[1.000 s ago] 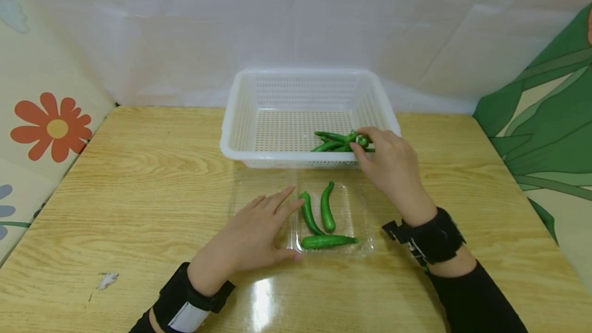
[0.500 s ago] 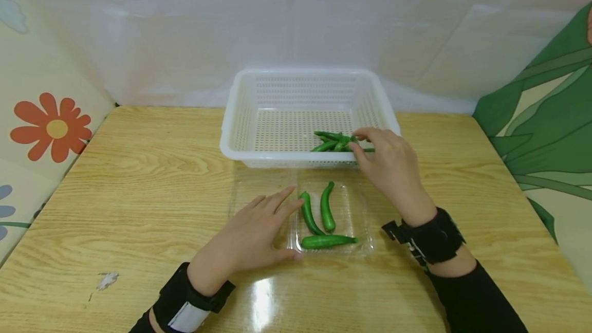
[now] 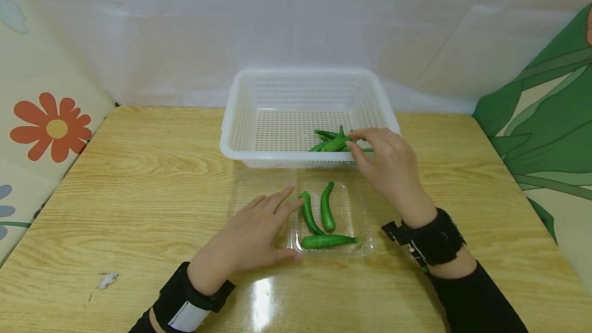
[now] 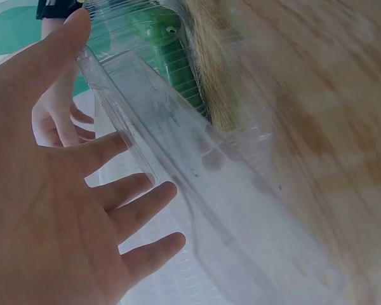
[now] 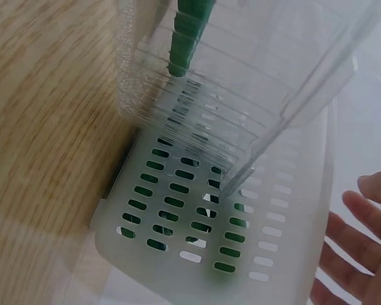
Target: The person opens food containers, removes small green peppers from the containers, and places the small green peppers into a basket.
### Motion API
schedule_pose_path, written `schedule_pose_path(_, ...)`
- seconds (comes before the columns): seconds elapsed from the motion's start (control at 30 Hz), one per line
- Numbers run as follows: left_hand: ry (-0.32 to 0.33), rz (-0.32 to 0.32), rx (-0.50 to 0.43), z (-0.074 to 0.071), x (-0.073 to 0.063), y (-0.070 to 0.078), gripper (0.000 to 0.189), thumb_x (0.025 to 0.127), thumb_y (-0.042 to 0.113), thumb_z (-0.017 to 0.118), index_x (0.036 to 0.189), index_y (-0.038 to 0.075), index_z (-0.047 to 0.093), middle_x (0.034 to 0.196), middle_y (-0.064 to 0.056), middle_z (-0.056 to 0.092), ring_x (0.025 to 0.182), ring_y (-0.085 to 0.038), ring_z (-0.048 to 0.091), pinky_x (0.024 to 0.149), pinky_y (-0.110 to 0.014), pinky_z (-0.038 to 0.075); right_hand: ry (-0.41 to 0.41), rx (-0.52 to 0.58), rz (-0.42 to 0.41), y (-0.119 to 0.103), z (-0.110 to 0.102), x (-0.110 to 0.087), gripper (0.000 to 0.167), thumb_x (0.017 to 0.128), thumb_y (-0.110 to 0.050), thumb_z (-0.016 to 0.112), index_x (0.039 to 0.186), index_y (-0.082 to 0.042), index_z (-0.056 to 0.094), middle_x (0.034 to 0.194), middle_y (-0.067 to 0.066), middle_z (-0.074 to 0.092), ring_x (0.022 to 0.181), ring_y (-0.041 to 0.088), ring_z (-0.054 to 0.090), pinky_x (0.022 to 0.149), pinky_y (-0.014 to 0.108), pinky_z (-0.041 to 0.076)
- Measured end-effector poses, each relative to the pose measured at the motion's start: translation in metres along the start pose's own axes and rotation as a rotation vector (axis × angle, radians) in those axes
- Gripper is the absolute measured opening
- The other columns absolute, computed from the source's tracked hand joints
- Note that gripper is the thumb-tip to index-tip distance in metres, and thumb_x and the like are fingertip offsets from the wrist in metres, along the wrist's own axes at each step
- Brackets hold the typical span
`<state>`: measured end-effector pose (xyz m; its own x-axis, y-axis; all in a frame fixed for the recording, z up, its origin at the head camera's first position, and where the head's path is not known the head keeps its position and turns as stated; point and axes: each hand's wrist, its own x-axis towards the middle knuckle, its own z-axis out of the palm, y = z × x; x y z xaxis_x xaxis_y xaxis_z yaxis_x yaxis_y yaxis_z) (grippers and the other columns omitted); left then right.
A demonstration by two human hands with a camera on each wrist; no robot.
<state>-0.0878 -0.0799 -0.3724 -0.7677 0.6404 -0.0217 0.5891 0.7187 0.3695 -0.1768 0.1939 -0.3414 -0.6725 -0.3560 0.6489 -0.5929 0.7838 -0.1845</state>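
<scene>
Three green chili peppers (image 3: 327, 208) lie in the right half of a clear plastic clamshell box (image 3: 361, 220). My left hand (image 3: 252, 235) spreads over the box's left half, fingers extended, thumb and fingertips right at the fold. In the left wrist view those fingers (image 4: 146, 210) lie along the clear plastic edge. My right hand (image 3: 390, 161) reaches over the front rim of a white basket (image 3: 305, 156). Its thumb and index finger pinch the end of a green chili pepper (image 3: 336, 142) on the small pile inside. The right wrist view shows the fingers beyond the basket wall, the pinched pepper hidden.
The basket stands at the back of the wooden table (image 3: 152, 168), against a white cloth (image 3: 296, 24). Painted panels flank both sides, one with an orange flower (image 3: 56, 128). The clear box sits directly in front of the basket.
In the basket, peppers have shifted and turned under the right fingers, which have edged slightly left. One pepper now points upward and left. The left hand and the box's peppers stay put.
</scene>
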Motion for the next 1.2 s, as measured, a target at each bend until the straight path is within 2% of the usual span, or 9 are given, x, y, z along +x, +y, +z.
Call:
schedule_pose_path(0.23,0.003,0.007,0.01,0.0,0.001,0.0,0.096,0.081,0.063,0.07,0.156,0.017,0.032,0.164,-0.011,0.019,0.143,-0.03,0.032,0.117,-0.051,0.026,0.036,0.077,-0.126,-0.002,0.0,0.002,0.017,0.086,-0.008,0.076,0.102,-0.002,0.072,0.097,0.014,0.073,0.089,0.032,0.067,0.077,0.046,0.056)
schedule_pose_path(0.33,0.004,0.009,0.012,0.0,0.001,0.0,0.096,0.081,0.063,0.07,0.156,0.016,0.032,0.163,-0.012,0.02,0.143,-0.03,0.032,0.116,-0.051,0.026,0.052,0.107,-0.183,-0.004,0.0,0.003,0.015,0.091,-0.014,0.07,0.1,-0.002,0.072,0.094,0.013,0.073,0.086,0.031,0.067,0.078,0.046,0.056)
schedule_pose_path(0.47,0.004,0.009,0.009,-0.001,0.0,0.0,0.096,0.081,0.063,0.07,0.156,0.016,0.032,0.163,-0.012,0.02,0.143,-0.03,0.032,0.116,-0.051,0.027,0.111,0.099,-0.257,-0.009,-0.002,0.005,0.024,0.096,-0.023,0.06,0.094,-0.002,0.072,0.088,0.013,0.073,0.081,0.03,0.068,0.075,0.046,0.057)
schedule_pose_path(0.57,0.004,0.008,0.009,-0.001,0.0,0.0,0.096,0.081,0.064,0.07,0.156,0.016,0.033,0.163,-0.012,0.02,0.143,-0.03,0.032,0.116,-0.051,0.027,0.158,0.099,-0.301,-0.014,-0.004,0.007,0.027,0.097,-0.024,0.059,0.091,-0.002,0.072,0.085,0.012,0.073,0.077,0.029,0.068,0.072,0.046,0.057)
schedule_pose_path(0.73,0.005,0.007,0.01,-0.001,0.0,0.0,0.096,0.081,0.064,0.07,0.156,0.016,0.033,0.163,-0.012,0.02,0.143,-0.03,0.032,0.116,-0.051,0.026,0.166,0.136,-0.359,-0.019,-0.006,0.008,0.029,0.099,-0.026,0.059,0.089,-0.003,0.073,0.084,0.011,0.073,0.075,0.028,0.068,0.072,0.045,0.057)
schedule_pose_path(0.97,0.005,0.004,0.006,-0.001,-0.001,0.0,0.097,0.081,0.065,0.069,0.156,0.016,0.032,0.163,-0.011,0.02,0.143,-0.029,0.032,0.116,-0.052,0.026,0.106,0.165,-0.449,-0.022,-0.006,0.007,0.032,0.102,-0.026,0.056,0.089,-0.002,0.073,0.085,0.01,0.073,0.077,0.026,0.067,0.074,0.043,0.057)
schedule_pose_path(1.2,0.003,0.006,0.009,-0.001,0.0,0.001,0.097,0.081,0.065,0.069,0.156,0.016,0.032,0.163,-0.012,0.02,0.144,-0.03,0.031,0.116,-0.052,0.026,-0.072,0.266,-0.474,-0.025,-0.005,0.005,0.036,0.105,-0.032,0.049,0.094,-0.007,0.073,0.088,0.004,0.073,0.077,0.021,0.067,0.075,0.04,0.056)
